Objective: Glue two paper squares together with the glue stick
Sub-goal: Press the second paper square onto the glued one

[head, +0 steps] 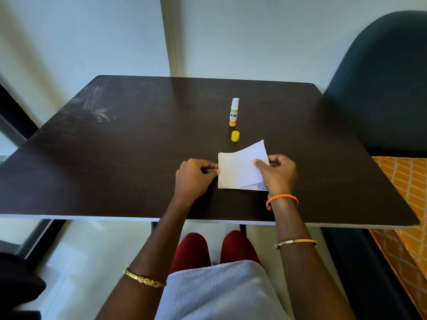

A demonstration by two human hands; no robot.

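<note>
Paper squares [240, 172] are lying stacked between both hands; right hand [276, 173] is pinching the lifted upper sheet, left hand [194, 175] pinning the left edge. Uncapped glue stick [234, 112] is standing straight beyond.

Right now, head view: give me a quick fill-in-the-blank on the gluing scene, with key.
1. The glue stick stands upright with its cap ____.
2. The yellow cap sits on the table between the glue stick and the ____.
3. The right hand lifts the ____ paper's far edge.
4. The left hand touches the papers' ____ edge.

Missing: off; papers; top; left
</note>
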